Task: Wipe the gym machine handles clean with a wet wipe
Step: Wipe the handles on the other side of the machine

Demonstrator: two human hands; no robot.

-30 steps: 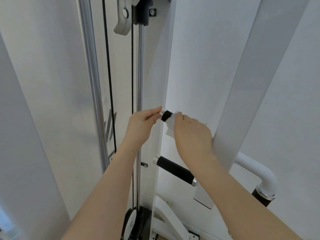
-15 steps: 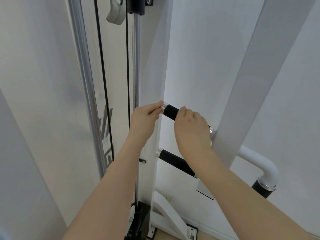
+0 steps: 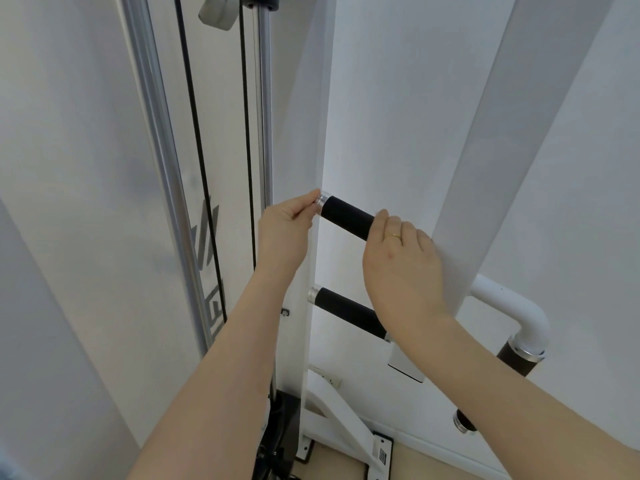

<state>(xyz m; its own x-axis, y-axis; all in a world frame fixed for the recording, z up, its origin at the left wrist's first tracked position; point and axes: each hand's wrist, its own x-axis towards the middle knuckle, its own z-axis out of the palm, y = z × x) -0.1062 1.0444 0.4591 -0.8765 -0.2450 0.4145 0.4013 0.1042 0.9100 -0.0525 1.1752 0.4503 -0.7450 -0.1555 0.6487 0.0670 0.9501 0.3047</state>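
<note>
The upper black handle [image 3: 348, 218] juts out from the white machine post [image 3: 311, 116], with a silver cap [image 3: 323, 199] at its left end. My left hand [image 3: 284, 233] pinches that cap between fingertips and thumb. My right hand [image 3: 401, 268] is curled over the right part of the same handle, close to the slanted white beam [image 3: 485, 150]. The wet wipe is hidden under this palm. A second black handle [image 3: 349, 311] sits just below, partly covered by my right wrist.
Left of the post run a chrome guide rod [image 3: 156, 150] and black cables [image 3: 194, 133], with a pulley [image 3: 216, 12] at the top. At lower right a curved white tube [image 3: 519, 313] ends in a dark grip [image 3: 516, 362]. The machine's base brackets [image 3: 346, 427] meet the floor.
My right hand has slid to the right along the upper handle, baring more black grip. The white wipe seen at its fingers before is now covered. My left hand stays on the cap.
</note>
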